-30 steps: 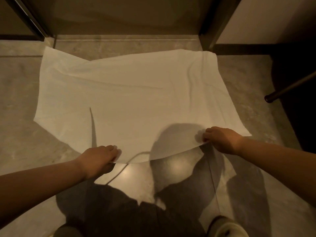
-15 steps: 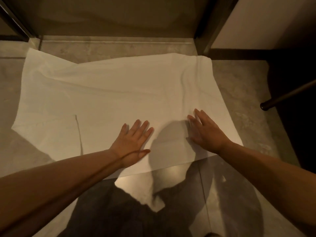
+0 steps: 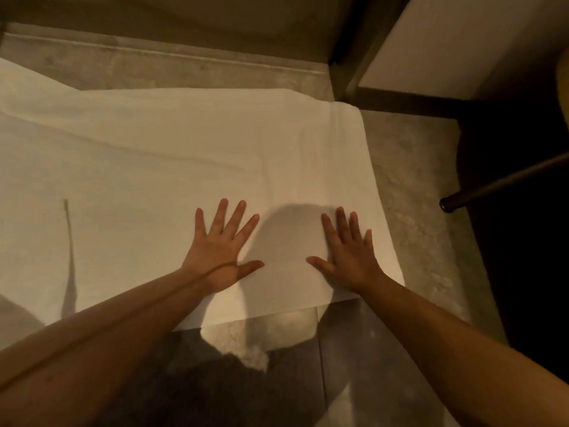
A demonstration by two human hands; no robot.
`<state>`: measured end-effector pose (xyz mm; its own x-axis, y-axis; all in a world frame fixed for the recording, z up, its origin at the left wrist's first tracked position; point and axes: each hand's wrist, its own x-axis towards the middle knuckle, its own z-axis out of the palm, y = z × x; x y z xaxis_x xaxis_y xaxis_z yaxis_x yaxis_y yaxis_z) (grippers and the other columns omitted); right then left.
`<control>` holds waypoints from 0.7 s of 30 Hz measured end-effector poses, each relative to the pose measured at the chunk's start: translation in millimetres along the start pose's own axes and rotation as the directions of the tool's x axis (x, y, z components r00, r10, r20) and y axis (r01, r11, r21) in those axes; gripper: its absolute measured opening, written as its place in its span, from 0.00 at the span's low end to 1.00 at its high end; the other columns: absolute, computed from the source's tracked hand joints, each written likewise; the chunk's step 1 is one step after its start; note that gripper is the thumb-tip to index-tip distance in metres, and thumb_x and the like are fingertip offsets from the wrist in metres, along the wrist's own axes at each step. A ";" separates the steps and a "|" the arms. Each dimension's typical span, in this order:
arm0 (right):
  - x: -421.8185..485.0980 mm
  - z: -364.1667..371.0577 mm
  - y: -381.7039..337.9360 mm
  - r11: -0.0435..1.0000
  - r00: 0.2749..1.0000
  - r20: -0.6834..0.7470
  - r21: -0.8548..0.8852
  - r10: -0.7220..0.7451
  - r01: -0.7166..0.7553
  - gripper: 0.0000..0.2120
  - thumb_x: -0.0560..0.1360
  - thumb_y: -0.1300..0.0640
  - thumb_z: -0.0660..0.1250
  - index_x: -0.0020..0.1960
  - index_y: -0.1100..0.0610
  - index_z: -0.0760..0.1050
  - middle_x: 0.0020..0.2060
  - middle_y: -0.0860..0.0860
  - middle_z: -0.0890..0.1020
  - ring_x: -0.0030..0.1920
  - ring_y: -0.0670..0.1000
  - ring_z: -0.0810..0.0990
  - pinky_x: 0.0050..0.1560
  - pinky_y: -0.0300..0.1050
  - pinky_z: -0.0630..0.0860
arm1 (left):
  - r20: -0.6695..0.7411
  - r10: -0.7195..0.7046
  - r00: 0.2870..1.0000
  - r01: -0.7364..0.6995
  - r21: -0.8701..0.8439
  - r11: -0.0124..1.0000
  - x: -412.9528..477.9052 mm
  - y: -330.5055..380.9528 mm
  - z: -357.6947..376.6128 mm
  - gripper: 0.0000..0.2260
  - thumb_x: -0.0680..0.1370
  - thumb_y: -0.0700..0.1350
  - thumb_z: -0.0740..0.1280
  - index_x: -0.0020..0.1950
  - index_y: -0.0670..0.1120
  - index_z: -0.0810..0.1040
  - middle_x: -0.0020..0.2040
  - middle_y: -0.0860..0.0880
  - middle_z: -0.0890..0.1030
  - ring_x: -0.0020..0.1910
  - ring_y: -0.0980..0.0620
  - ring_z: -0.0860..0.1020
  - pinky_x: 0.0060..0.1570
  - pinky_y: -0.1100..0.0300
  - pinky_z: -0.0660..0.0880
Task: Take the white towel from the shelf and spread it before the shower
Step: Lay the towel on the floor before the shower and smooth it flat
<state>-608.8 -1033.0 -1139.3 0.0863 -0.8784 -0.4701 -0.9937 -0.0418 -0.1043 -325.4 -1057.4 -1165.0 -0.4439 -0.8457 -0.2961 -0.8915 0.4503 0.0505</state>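
White towel [image 3: 160, 167] flat on floor; L hand [image 3: 220, 245] & R hand [image 3: 349, 249] splayed flat on it

The white towel [image 3: 160, 167] lies spread flat on the grey floor [image 3: 412, 211], its far edge near the shower threshold [image 3: 172, 61]. The left hand [image 3: 220, 249] and right hand [image 3: 351, 254] press palm-down, fingers splayed, near its near right corner.

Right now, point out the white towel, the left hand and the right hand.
white towel [image 3: 160, 167]: head view, flat middle.
left hand [image 3: 220, 251]: head view, back of hand.
right hand [image 3: 349, 255]: head view, back of hand.
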 end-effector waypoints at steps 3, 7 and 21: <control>-14.0 6.3 -3.8 1.000 1.000 -0.010 0.020 0.020 -0.020 0.44 0.69 0.23 0.43 0.71 0.41 0.22 0.74 0.50 0.28 0.73 0.57 0.27 0.71 0.65 0.36 | -0.032 0.018 0.999 -0.018 0.015 1.000 -7.8 3.1 2.3 0.39 0.69 0.73 0.31 0.74 0.53 0.31 0.76 0.44 0.35 0.73 0.39 0.32 0.68 0.33 0.37; -37.7 19.5 -11.0 0.998 0.999 -0.001 0.032 0.049 -0.049 0.43 0.69 0.24 0.44 0.71 0.41 0.23 0.73 0.50 0.27 0.72 0.56 0.25 0.70 0.65 0.35 | -0.037 0.053 0.998 -0.054 -0.022 0.998 -27.4 8.7 5.3 0.40 0.71 0.73 0.38 0.76 0.53 0.38 0.77 0.44 0.41 0.75 0.38 0.38 0.68 0.33 0.38; -20.2 -9.8 -27.5 0.992 0.970 -0.243 0.123 0.012 0.018 0.39 0.74 0.28 0.45 0.75 0.43 0.31 0.76 0.50 0.34 0.75 0.53 0.32 0.73 0.58 0.39 | -0.169 0.055 0.984 -0.078 -0.128 0.989 -7.0 9.3 -18.9 0.36 0.75 0.68 0.45 0.77 0.49 0.53 0.78 0.45 0.49 0.76 0.42 0.45 0.69 0.35 0.43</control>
<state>-584.0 -1018.8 -1118.3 0.0542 -0.9682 -0.2444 -0.9756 0.0008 -0.2197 -332.3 -1052.7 -1144.4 -0.5015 -0.8558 -0.1271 -0.8586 0.4742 0.1948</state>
